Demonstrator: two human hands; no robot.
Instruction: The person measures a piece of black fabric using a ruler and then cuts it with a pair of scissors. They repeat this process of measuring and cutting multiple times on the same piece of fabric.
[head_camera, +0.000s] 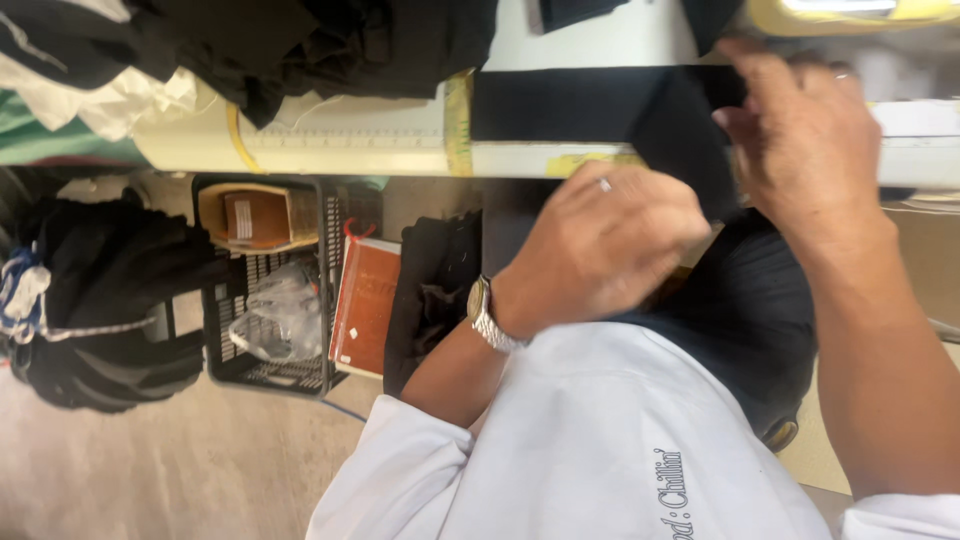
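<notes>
At the table (600, 45) edge, both hands' fingers (745, 125) pinch the black fabric strip (590, 103).

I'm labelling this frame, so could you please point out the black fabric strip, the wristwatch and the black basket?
black fabric strip (560, 103), head view, on the flat middle of the strip.
wristwatch (481, 303), head view, on its face.
black basket (262, 372), head view, on its lower rim.

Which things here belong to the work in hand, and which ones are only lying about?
In hand:
- black fabric strip, pinched by the right hand, left hand on it
- cream table edge beneath

Lying about:
- black plastic basket
- orange book
- black bundle tied with cord
- heap of dark clothes
</notes>
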